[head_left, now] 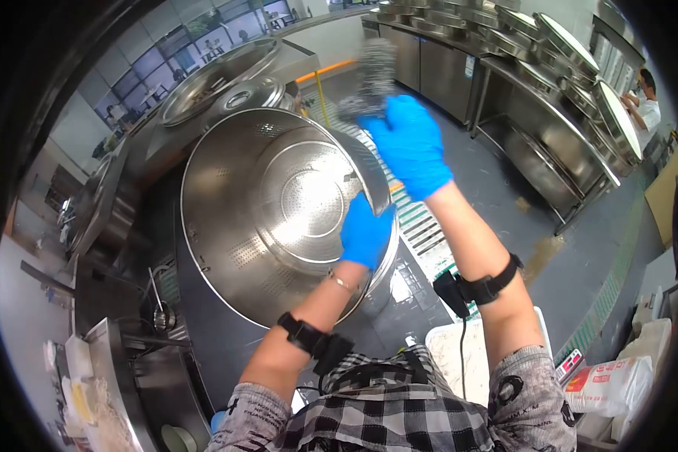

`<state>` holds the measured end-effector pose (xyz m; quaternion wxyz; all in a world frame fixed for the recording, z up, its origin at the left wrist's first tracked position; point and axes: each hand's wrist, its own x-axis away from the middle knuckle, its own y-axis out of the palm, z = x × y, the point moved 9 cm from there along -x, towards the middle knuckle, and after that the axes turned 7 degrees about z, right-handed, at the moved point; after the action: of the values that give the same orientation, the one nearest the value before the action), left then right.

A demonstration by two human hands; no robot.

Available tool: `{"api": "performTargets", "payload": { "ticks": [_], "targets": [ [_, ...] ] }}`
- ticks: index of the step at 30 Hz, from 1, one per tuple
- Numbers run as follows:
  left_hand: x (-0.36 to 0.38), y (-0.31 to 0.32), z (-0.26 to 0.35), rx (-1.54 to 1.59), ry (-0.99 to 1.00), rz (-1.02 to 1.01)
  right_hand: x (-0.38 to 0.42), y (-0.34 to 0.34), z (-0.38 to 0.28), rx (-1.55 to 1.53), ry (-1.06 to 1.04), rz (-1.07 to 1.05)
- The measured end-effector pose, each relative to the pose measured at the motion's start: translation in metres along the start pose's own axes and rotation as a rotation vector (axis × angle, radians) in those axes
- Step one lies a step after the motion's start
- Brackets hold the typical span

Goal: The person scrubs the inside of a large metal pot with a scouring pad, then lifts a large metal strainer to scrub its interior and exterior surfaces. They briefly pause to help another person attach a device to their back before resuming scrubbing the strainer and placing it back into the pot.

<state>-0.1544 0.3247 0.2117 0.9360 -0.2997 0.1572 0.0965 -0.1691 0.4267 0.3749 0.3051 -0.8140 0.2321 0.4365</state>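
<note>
A large steel drum [237, 203] with a perforated bottom lies tilted, its wide mouth facing me. My left hand [368, 233], in a blue glove, grips the drum's right rim, with part of the fingers hidden by the metal. Raised above and to the right of that rim is my right hand [414, 147], also gloved in blue. Its fingers are closed round a grey, stringy scourer [375, 71] that looks like steel wool and is smeared by motion.
A steel bench [535, 98] with stacked pans and lids stands at the right. Behind the drum are a round lid [245, 96] and a wide wok [218, 75]. A slatted floor drain [422, 233] runs past the drum. A person [644, 113] is at the far right.
</note>
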Motion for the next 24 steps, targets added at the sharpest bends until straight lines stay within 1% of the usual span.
{"api": "performTargets", "payload": {
  "ticks": [1,3,4,6,7,8,9,10,11,12,14,15,17,18,19,20,21,22,24],
  "targets": [
    [-0.009,0.001,-0.009,-0.022,-0.026,0.025,0.002,-0.009,0.017,-0.018,0.129,-0.063],
    [-0.019,-0.004,-0.014,-0.052,-0.063,0.061,0.023,-0.011,0.062,-0.365,0.164,-0.007],
    [-0.022,-0.015,-0.013,-0.105,-0.058,0.133,0.041,-0.010,0.085,-0.434,0.265,-0.068],
    [-0.029,-0.047,-0.008,-0.188,-0.026,0.257,0.092,-0.008,0.109,-0.530,0.481,-0.164],
    [-0.036,-0.069,-0.002,-0.141,0.013,0.284,0.119,-0.009,0.115,-0.560,0.593,-0.199],
    [-0.041,-0.094,-0.001,-0.100,-0.068,0.275,0.150,-0.003,0.118,-0.458,0.733,-0.391],
    [-0.048,-0.111,-0.018,0.163,-0.131,0.281,0.172,0.005,0.116,-0.544,0.618,-0.356],
    [-0.047,-0.133,-0.010,0.293,-0.160,0.283,0.210,0.026,0.129,-0.667,0.766,-0.396],
    [-0.045,-0.152,-0.009,0.347,-0.202,0.293,0.229,0.034,0.122,-0.704,0.883,-0.418],
    [-0.051,-0.166,-0.035,0.407,-0.221,0.285,0.231,0.038,0.114,-0.673,0.751,-0.372],
    [-0.035,-0.188,-0.009,0.589,-0.193,0.332,0.231,0.041,0.110,-0.573,0.739,-0.349],
    [-0.032,-0.199,-0.008,0.593,-0.198,0.352,0.226,0.045,0.108,-0.576,0.727,-0.366],
    [-0.024,-0.220,-0.010,0.569,-0.180,0.414,0.185,0.020,0.092,-0.109,0.346,-0.257],
    [-0.015,-0.227,-0.012,0.575,-0.202,0.437,0.170,0.013,0.086,-0.150,0.332,-0.228],
    [-0.009,-0.229,-0.008,0.699,-0.188,0.422,0.152,0.004,0.076,-0.191,0.321,-0.196],
    [-0.004,-0.231,-0.007,0.822,-0.168,0.407,0.136,-0.004,0.064,-0.135,0.249,-0.168],
    [0.000,-0.233,-0.013,0.863,-0.177,0.413,0.122,-0.010,0.052,-0.082,0.174,-0.132],
    [0.002,-0.234,-0.021,0.868,-0.182,0.430,0.111,-0.010,0.046,-0.086,0.162,-0.145],
    [0.007,-0.233,-0.037,1.018,-0.162,0.462,0.093,-0.020,0.038,-0.298,0.198,-0.025]
  ]
}}
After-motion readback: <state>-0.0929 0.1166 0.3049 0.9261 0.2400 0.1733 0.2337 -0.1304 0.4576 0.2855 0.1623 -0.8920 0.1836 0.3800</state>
